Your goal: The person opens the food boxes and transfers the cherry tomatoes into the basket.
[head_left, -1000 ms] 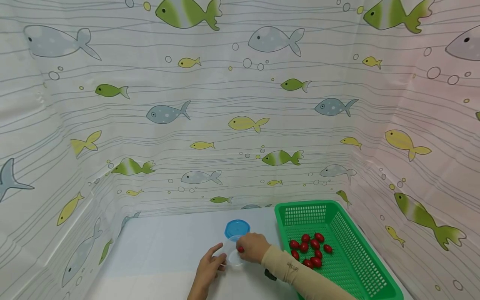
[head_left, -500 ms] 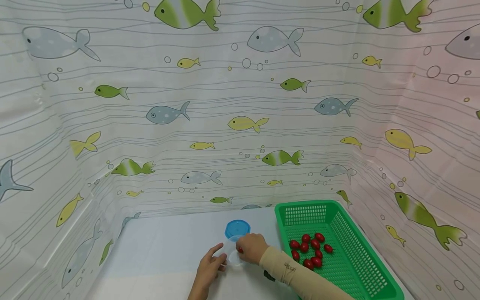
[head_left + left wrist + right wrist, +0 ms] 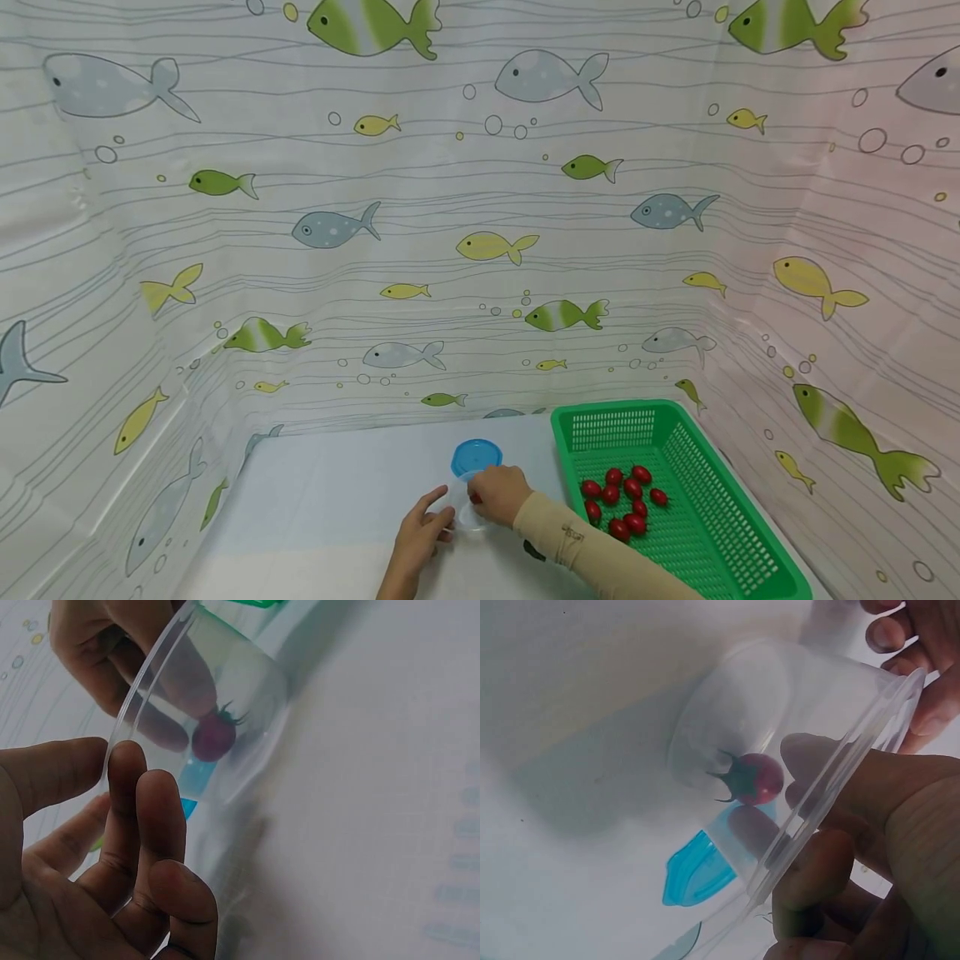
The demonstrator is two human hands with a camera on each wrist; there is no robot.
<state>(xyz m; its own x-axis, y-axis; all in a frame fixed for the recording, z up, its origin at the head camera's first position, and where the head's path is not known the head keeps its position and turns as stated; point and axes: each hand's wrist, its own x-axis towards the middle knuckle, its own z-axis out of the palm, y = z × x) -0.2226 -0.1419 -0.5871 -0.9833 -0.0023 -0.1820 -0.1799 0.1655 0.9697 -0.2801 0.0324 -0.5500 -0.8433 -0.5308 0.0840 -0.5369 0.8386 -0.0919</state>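
A clear plastic tub (image 3: 471,518), with a thick rim, stands between the two hands. At its left side, the left hand (image 3: 417,537) pinches the rim (image 3: 112,742) between thumb and a fingertip, the other fingers loosely bent beside the wall. The right hand (image 3: 504,492) reaches into the tub from the right. Through the clear wall, a red cherry tomato (image 3: 761,778) with a green calyx shows between its thumb (image 3: 806,748) and a fingertip, close to the tub's bottom. In the left wrist view the same tomato (image 3: 214,739) sits at the right fingertips.
A blue lid (image 3: 477,457) lies just behind the tub. On the right stands a green slotted basket (image 3: 720,517) with several red tomatoes (image 3: 632,488). A small dark object (image 3: 534,550) lies beneath the right sleeve (image 3: 577,542). A fish-patterned curtain (image 3: 487,308) surrounds the white table (image 3: 330,483).
The right hand shifts slightly left and further into the tub with the tomato. The left hand stays almost still at the rim. Lid and basket have not moved.
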